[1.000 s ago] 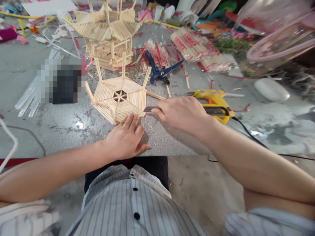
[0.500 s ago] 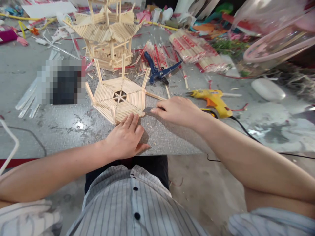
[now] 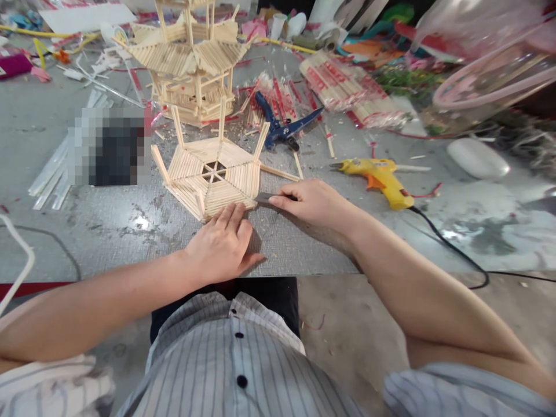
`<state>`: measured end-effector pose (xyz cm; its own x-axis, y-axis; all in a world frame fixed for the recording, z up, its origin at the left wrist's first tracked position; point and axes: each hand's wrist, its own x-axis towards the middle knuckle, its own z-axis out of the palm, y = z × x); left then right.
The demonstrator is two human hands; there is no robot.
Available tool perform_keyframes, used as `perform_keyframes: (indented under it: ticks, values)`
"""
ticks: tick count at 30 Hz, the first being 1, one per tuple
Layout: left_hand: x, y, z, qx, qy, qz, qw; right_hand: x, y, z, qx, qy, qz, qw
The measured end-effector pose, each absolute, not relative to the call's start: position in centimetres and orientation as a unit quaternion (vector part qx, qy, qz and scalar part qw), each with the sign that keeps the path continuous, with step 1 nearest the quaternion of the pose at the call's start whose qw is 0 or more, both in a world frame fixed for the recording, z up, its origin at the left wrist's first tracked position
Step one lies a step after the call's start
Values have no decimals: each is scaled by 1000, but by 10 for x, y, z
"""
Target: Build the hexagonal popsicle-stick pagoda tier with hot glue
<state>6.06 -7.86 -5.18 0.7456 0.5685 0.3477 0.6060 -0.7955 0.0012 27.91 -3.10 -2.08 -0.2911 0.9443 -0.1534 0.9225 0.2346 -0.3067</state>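
Note:
A six-sided platform (image 3: 226, 194) made of wooden sticks lies on the table, with stick posts standing at its corners and a spoked hole in its middle. My left hand (image 3: 223, 240) presses on its near edge, fingers stretched flat and thumb spread to the right. My right hand (image 3: 319, 202) is closed around a thin dark blade (image 3: 263, 198); whether this is a knife or a file I cannot make out. The blade's tip is at the platform's near right corner. A loose stick (image 3: 280, 172) reaches out from the platform's right side.
Behind the platform stands a tiered stick pavilion (image 3: 191, 63). Blue cutters (image 3: 284, 130) and bagged sticks (image 3: 332, 81) lie at back right. A yellow glue gun (image 3: 382, 176) with a black cord is right of my hand. Clear glue sticks (image 3: 50, 179) lie on the left.
My right hand has drawn slightly right and down with the blade. The glue gun's cord shows more beside my forearm. My left hand stays nearly in place.

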Motion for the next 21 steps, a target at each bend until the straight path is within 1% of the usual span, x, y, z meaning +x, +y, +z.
perform_keyframes:
  ticks: [4,8,12,16,21]
  values:
    - [60,-79,-50,-931,-312,-171,74,280,-32,-22,-591,-786,177,35]
    - [59,-79,-48,-931,-313,-164,88,277,-38,-21,-621,-774,125,16]
    - [58,-79,-48,-933,-313,-162,70,273,-44,-19,-643,-761,82,0]
    - [59,-79,-49,-934,-313,-162,54,272,-46,-22,-641,-766,48,19]
    - [59,-79,-49,-934,-302,-173,75,272,-50,-27,-649,-760,11,24]
